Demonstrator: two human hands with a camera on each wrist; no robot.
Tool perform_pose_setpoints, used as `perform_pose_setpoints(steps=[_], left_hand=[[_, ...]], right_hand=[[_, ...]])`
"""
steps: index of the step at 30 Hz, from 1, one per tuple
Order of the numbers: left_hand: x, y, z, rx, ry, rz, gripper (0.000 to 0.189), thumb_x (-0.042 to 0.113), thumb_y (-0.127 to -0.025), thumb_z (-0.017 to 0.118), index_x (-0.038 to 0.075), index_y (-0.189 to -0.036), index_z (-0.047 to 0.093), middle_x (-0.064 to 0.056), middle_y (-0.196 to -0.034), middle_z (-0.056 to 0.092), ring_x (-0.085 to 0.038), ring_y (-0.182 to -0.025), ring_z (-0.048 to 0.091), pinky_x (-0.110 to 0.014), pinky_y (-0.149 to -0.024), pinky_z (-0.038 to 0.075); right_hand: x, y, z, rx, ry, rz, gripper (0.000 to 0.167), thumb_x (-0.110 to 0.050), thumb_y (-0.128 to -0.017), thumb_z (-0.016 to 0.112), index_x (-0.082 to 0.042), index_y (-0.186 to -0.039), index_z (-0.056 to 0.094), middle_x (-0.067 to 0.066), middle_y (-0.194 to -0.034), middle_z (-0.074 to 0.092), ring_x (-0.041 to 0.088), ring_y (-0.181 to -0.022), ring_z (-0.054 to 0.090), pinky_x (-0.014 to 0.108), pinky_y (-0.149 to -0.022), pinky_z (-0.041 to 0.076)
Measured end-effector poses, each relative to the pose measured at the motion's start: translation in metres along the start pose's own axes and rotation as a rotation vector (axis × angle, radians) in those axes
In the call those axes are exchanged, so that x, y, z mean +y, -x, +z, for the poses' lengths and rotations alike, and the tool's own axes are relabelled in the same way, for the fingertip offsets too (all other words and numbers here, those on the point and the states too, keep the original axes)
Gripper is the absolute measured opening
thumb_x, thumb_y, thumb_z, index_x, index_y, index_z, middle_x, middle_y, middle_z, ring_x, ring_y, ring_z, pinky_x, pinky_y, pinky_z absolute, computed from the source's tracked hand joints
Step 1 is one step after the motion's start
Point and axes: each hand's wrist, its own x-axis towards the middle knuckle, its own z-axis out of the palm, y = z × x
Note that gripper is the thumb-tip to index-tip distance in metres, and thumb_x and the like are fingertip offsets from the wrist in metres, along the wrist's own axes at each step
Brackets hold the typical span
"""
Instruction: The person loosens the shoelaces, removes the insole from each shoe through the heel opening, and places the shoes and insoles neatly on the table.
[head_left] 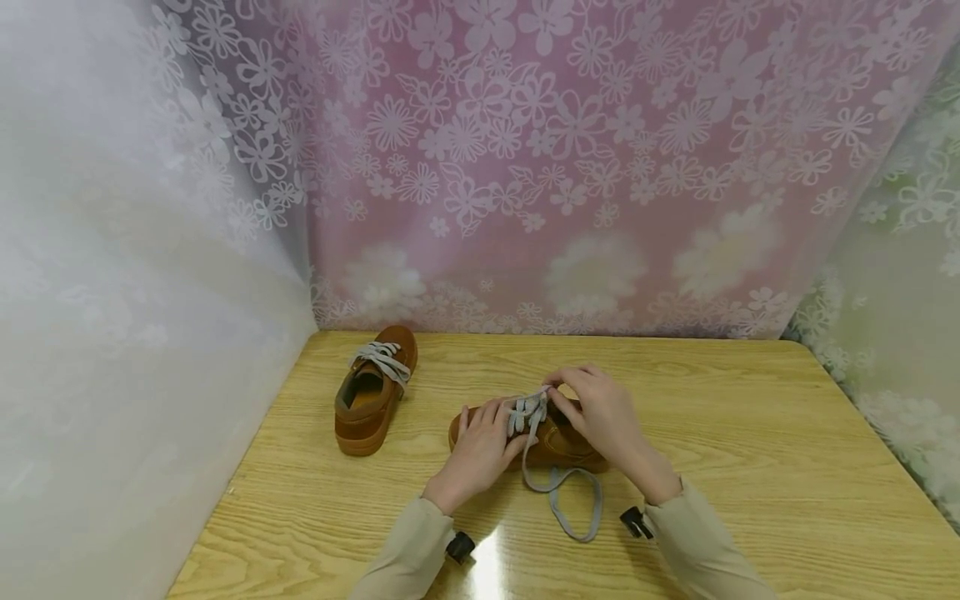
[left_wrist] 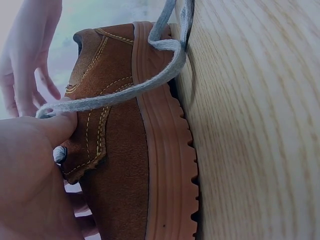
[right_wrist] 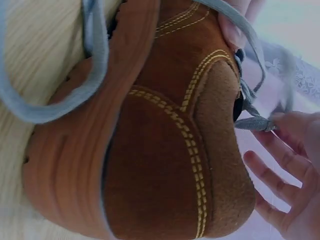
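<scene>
A brown suede shoe (head_left: 558, 446) with a thick rubber sole lies on the table, toe to the left. My left hand (head_left: 483, 446) grips its front from above, thumb (left_wrist: 62, 125) on the near side by the lacing and fingers over the far side. Between thumb and fingertips, my right hand (head_left: 600, 412) pinches the grey shoelace (right_wrist: 255, 123) just above the shoe's opening. One long lace end (left_wrist: 115, 98) runs down the near side and lies in a loop on the table.
The other brown shoe (head_left: 375, 392), its grey laces lying across it, stands at the left on the wooden table (head_left: 712, 392). Flowered curtains (head_left: 525, 167) hang behind and at both sides. A small black device (head_left: 460, 547) sits at the left wrist, another (head_left: 636, 523) at the right.
</scene>
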Motion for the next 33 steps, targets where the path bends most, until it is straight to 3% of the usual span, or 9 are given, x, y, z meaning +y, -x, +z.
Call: perform_pose_setpoints(steps=[6,12,17,24,26,28,31,33], left_hand=[[0.0,0.001,0.0,0.01,-0.007,0.006,0.059,0.039,-0.106,0.053,0.011,-0.155,0.035,-0.013,-0.152,0.044,-0.032,-0.142,0.04,-0.067,-0.117,0.021],[-0.001,0.002,0.0,0.016,-0.015,0.015,0.059,0.041,-0.106,0.053,0.011,-0.154,0.037,-0.013,-0.15,0.045,-0.032,-0.141,0.041,-0.068,-0.116,0.021],[-0.001,0.002,0.001,0.032,-0.018,0.031,0.058,0.04,-0.106,0.053,0.011,-0.153,0.038,-0.013,-0.149,0.046,-0.032,-0.14,0.042,-0.069,-0.115,0.022],[-0.001,0.002,0.002,0.028,-0.019,0.027,0.057,0.039,-0.106,0.052,0.011,-0.154,0.037,-0.013,-0.15,0.046,-0.031,-0.141,0.042,-0.068,-0.116,0.022],[-0.002,0.001,0.002,0.024,-0.02,0.026,0.058,0.04,-0.106,0.052,0.011,-0.154,0.036,-0.013,-0.15,0.045,-0.031,-0.141,0.041,-0.068,-0.116,0.021],[-0.002,0.001,0.001,0.019,-0.017,0.024,0.059,0.04,-0.106,0.052,0.011,-0.155,0.036,-0.014,-0.151,0.045,-0.032,-0.141,0.041,-0.068,-0.116,0.021],[-0.002,0.001,0.001,0.02,-0.008,0.028,0.06,0.041,-0.106,0.052,0.01,-0.155,0.035,-0.015,-0.151,0.044,-0.033,-0.141,0.041,-0.068,-0.116,0.021],[-0.002,0.001,0.001,0.018,-0.006,0.028,0.061,0.041,-0.106,0.052,0.009,-0.155,0.035,-0.015,-0.151,0.044,-0.033,-0.141,0.04,-0.068,-0.116,0.021]], right_hand=[[0.003,-0.012,-0.003,0.057,-0.018,0.091,0.015,-0.015,-0.089,0.08,-0.007,-0.099,0.072,0.008,-0.085,0.072,0.022,-0.071,0.068,0.029,-0.049,0.048],[0.015,-0.027,-0.008,0.073,-0.108,0.261,0.014,-0.013,-0.095,0.073,-0.004,-0.106,0.072,0.009,-0.081,0.072,0.022,-0.064,0.068,0.038,-0.055,0.056],[0.026,-0.035,-0.012,0.112,-0.167,0.333,0.014,-0.009,-0.096,0.071,-0.004,-0.109,0.071,0.012,-0.083,0.074,0.022,-0.056,0.067,0.026,-0.043,0.043],[0.038,-0.031,-0.011,0.04,-0.205,0.422,0.015,-0.011,-0.098,0.069,-0.005,-0.112,0.07,0.011,-0.075,0.073,0.017,-0.051,0.065,0.025,-0.036,0.034],[0.043,-0.03,-0.01,0.0,-0.25,0.477,0.018,-0.013,-0.101,0.065,-0.003,-0.116,0.068,0.011,-0.071,0.072,0.013,-0.047,0.063,0.025,-0.036,0.039],[0.049,-0.03,-0.011,-0.02,-0.362,0.544,0.024,-0.013,-0.104,0.059,0.0,-0.123,0.063,0.016,-0.073,0.071,0.011,-0.046,0.063,0.026,-0.041,0.048],[0.056,-0.031,-0.013,0.013,-0.564,0.628,0.027,-0.012,-0.106,0.052,0.003,-0.129,0.058,0.027,-0.087,0.071,0.011,-0.049,0.067,0.029,-0.054,0.059],[0.059,-0.033,-0.014,0.051,-0.618,0.646,0.027,-0.011,-0.106,0.051,0.002,-0.129,0.058,0.032,-0.101,0.069,0.011,-0.052,0.069,0.033,-0.058,0.061]])
